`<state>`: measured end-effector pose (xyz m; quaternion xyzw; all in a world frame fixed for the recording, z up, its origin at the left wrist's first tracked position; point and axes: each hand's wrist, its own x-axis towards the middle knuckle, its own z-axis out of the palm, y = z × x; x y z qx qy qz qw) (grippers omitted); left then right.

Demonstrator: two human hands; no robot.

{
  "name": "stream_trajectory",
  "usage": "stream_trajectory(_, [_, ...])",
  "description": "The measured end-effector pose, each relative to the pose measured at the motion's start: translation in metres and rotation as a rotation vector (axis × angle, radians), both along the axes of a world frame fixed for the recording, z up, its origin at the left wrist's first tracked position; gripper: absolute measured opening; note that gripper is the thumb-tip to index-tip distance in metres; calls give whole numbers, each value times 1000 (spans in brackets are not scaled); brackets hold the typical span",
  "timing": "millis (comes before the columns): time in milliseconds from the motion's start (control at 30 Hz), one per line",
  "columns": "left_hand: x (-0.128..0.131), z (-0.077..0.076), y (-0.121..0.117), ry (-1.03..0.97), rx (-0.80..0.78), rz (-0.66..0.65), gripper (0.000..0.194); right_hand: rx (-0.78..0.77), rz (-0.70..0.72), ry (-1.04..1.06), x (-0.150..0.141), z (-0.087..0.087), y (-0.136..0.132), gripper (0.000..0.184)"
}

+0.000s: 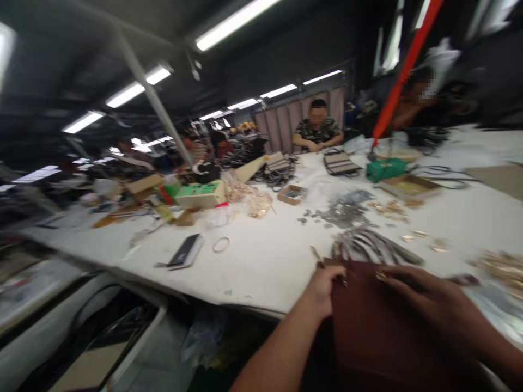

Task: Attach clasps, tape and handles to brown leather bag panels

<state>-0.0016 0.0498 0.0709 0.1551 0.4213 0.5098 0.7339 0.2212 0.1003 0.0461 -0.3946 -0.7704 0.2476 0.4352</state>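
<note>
A dark reddish-brown leather panel, perhaps the side of a bag, stands tilted at the table's near edge. My left hand is closed on its upper left corner, with a small metal piece by the thumb. My right hand reaches over the panel from the right, its fingertips pinching a small gold metal fitting against the surface. Just beyond lies a bundle of dark straps. A thin gold-tipped piece sticks out past my left hand. Motion blur softens the details.
Grey metal parts and gold parts lie scattered on the white table. A phone, a ring, a small carton and a green-topped box are to the left. A person sits opposite.
</note>
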Motion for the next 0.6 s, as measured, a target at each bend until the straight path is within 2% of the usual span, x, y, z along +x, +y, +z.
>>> stream_trajectory(67, [-7, -4, 8, -87, -7, -80, 27, -82, 1, -88, 10, 13, 3, 19])
stream_trajectory(133, [-14, -14, 20, -150, 47, -107, 30, -81, 4, -168, 18, 20, 11, 21])
stream_trajectory(233, [-17, -23, 28, -249, 73, -135, 32, 13, 32, -296, 23, 24, 16, 22])
stream_trajectory(400, [-10, -23, 22, -317, 83, -140, 37, 193, 100, -522, 12, 19, 11, 22])
stream_trajectory(500, [-5, -25, 21, -351, 49, -143, 41, 146, 105, -417, 4, 7, 10, 22])
stream_trajectory(600, [-4, -28, 22, -366, 38, -152, 46, -45, -15, -215, 4, -3, 10, 32])
